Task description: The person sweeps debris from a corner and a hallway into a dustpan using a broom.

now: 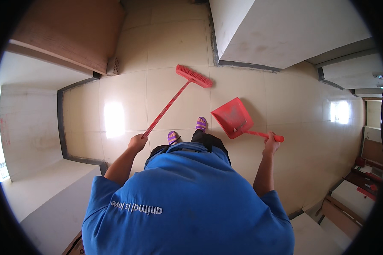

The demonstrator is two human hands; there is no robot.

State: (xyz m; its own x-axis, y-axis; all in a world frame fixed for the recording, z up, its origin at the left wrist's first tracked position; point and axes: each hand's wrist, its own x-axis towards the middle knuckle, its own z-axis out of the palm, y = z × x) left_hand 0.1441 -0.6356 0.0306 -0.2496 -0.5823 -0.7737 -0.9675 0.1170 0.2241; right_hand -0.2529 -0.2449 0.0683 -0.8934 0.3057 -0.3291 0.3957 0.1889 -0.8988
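My left hand (137, 142) is closed around the upper end of the patterned red handle of a push broom (169, 104). The broom's red bristle head lies ahead of my feet, over the tiled floor. On the other side, my right hand (271, 142) grips the short red handle of a plastic dustpan (233, 118). The pan lies to the right of my feet, its wide edge turned up and left, away from my right hand. Greyish dust or marks and a small pale bit show inside it. Whether the pan touches the floor, I cannot tell.
Pale glossy floor tiles (175, 41) surround my purple sandals (201, 123). A brown wooden door or panel (73, 28) stands at upper left, with a perforated block (113, 66) at its foot. White walls with dark skirting (249, 65) form corners on both sides. Furniture stands at lower right.
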